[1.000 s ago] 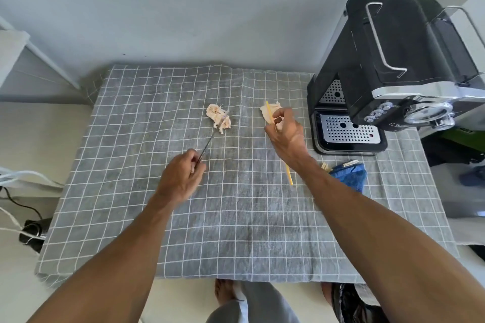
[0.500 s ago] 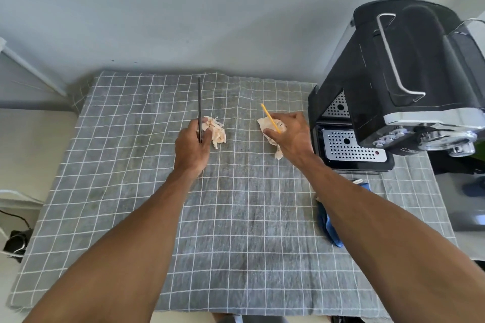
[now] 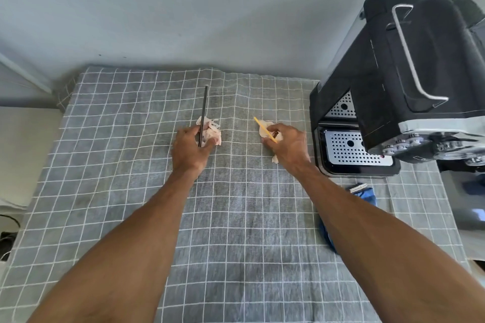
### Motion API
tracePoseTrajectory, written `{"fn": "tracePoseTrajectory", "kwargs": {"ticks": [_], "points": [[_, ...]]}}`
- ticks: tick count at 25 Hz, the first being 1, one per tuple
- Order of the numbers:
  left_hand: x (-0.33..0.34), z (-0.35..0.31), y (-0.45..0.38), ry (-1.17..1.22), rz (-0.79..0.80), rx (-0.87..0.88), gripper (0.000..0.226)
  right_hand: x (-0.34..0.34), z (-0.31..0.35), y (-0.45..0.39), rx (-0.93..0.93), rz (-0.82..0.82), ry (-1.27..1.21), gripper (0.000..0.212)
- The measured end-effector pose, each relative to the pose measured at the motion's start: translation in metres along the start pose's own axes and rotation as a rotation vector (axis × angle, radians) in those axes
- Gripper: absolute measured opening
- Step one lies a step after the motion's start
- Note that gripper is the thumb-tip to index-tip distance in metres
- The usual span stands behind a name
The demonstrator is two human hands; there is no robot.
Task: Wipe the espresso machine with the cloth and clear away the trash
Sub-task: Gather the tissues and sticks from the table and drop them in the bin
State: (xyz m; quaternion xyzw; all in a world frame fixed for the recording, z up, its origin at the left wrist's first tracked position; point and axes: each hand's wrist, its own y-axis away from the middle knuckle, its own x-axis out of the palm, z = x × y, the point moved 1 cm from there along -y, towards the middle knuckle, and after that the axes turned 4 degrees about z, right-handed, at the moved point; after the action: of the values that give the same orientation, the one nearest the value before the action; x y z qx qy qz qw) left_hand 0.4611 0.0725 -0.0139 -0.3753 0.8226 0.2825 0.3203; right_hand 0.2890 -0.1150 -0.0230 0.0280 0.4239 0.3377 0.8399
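My left hand grips a thin black stick that points away from me, and its fingers close on a crumpled pale tissue. My right hand holds a thin yellow stick and pinches a second crumpled tissue against the cloth-covered table. The black espresso machine stands at the right, its perforated drip tray just right of my right hand. A blue cloth lies in front of the machine, partly hidden behind my right forearm.
A grey checked tablecloth covers the table, which backs onto a pale wall. Cables lie on the floor at the far left. A small silver wrapper rests on the blue cloth.
Both hands moved forward to the two tissues. The black stick swung upright in my left hand, which now closes on its tissue. The view shifted closer to the table.
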Motion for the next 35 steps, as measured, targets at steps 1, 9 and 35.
{"fn": "tracePoseTrajectory", "kwargs": {"ticks": [1, 9, 35], "points": [[-0.001, -0.001, 0.000, -0.003, -0.018, -0.001, 0.042, -0.001, 0.002, 0.002, 0.010, -0.010, -0.035, 0.033], [-0.014, -0.020, 0.035, 0.121, -0.059, 0.097, 0.022, -0.021, 0.031, 0.045, -0.040, -0.035, -0.279, 0.020], [0.094, -0.112, 0.275, 0.109, 0.315, 0.508, 0.026, -0.130, -0.114, 0.297, 0.210, -0.372, -0.359, 0.017]]}}
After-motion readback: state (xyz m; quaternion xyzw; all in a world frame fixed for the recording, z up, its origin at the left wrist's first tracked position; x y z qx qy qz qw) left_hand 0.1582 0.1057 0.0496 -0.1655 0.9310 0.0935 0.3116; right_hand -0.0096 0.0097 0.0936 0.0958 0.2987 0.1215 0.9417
